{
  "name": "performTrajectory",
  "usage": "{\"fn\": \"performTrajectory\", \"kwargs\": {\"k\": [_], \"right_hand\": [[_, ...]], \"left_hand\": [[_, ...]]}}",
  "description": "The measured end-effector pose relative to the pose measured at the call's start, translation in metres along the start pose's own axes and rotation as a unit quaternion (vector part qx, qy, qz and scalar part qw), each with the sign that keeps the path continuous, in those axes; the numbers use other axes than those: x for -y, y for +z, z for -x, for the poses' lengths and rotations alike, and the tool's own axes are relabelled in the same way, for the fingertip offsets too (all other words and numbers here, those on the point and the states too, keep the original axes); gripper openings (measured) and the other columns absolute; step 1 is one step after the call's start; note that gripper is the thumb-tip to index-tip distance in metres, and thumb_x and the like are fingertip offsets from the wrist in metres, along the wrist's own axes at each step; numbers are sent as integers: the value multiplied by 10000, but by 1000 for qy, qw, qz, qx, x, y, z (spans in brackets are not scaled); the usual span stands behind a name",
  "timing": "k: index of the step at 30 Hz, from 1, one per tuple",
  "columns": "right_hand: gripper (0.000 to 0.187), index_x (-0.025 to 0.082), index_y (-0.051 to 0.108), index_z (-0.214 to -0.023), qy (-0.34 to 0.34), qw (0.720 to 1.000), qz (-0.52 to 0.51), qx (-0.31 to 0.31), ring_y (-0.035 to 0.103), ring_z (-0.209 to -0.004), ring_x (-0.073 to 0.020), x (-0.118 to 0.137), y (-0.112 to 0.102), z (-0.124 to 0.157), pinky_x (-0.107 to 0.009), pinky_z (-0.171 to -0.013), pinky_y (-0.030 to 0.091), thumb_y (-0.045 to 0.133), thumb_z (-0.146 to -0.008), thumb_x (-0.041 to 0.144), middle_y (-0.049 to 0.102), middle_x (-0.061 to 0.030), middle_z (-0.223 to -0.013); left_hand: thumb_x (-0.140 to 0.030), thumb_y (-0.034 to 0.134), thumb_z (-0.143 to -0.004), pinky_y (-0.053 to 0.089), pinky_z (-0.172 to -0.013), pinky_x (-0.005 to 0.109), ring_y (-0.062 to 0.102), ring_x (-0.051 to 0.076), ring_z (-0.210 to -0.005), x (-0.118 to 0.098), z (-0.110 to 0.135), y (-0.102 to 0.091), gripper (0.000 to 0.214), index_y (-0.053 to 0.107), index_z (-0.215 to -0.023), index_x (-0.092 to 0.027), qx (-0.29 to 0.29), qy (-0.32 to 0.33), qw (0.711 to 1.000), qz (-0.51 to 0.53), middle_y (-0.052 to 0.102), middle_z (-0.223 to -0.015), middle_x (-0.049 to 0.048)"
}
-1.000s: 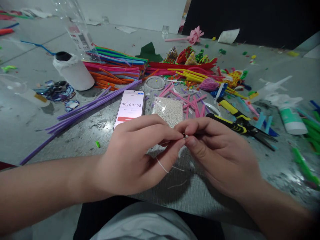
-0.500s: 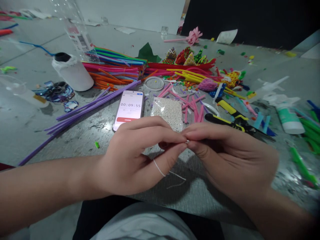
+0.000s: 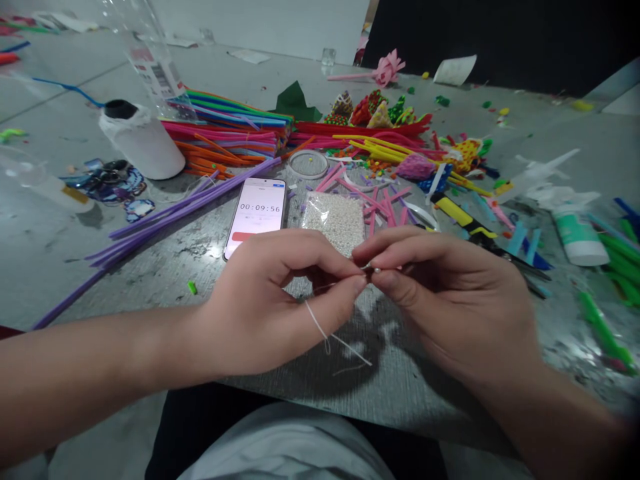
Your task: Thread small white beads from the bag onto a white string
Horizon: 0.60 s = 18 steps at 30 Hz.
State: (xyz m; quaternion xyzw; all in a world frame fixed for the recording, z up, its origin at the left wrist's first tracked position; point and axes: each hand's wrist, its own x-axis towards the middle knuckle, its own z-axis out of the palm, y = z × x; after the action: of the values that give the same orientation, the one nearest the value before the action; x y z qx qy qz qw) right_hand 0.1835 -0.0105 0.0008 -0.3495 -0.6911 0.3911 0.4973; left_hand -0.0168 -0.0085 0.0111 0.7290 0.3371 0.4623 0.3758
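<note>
My left hand [image 3: 280,307] is closed in a pinch on a thin white thread [image 3: 351,349], which loops over the thumb and trails a loose end above the table. Facing it, my right hand [image 3: 460,307] pinches a tiny pearly bead [image 3: 377,270] between thumb and forefinger. The two sets of fingertips nearly meet, and how the thread sits at the bead is too small to make out. Just behind the hands lies a clear bag of small white beads [image 3: 335,217]. A phone [image 3: 257,210] with a running timer is beside that bag.
Purple pipe cleaners [image 3: 165,217] lie at the left, near a white bottle [image 3: 145,143]. Black-and-yellow pliers [image 3: 463,217] are at the right, by a green-and-white bottle [image 3: 580,233]. Bundles of coloured pipe cleaners [image 3: 225,140] and a clear plastic bottle [image 3: 155,73] stand behind.
The fingertips have drawn slightly apart, with my right fingers lifted and opened a little around the bead. More thread hangs in a small loop below my left thumb.
</note>
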Motion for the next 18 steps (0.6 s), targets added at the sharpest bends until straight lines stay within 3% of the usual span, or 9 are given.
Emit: {"fn": "performTrajectory", "kwargs": {"k": [8,18], "right_hand": [[175,308,796,-958,73,993,-96,19,732,-970,-49,-3,0,1,-119,-904,592,783,-904,142,786,64,-1004],[159,305,802,-945,81,994,-69,24,734,-940,-45,-2,-2,-1,-111,-879,590,795,-895,153,792,68,-985]], "left_hand": [[-94,707,-857,514,-576,202,635,91,-610,-1,2,1,75,731,-786,-92,1,-11,1000,5,723,-690,40],[-108,726,-849,506,-537,156,618,71,-585,-4,1,0,88,733,-762,-101,-1,-54,998,29,711,-666,12]]}}
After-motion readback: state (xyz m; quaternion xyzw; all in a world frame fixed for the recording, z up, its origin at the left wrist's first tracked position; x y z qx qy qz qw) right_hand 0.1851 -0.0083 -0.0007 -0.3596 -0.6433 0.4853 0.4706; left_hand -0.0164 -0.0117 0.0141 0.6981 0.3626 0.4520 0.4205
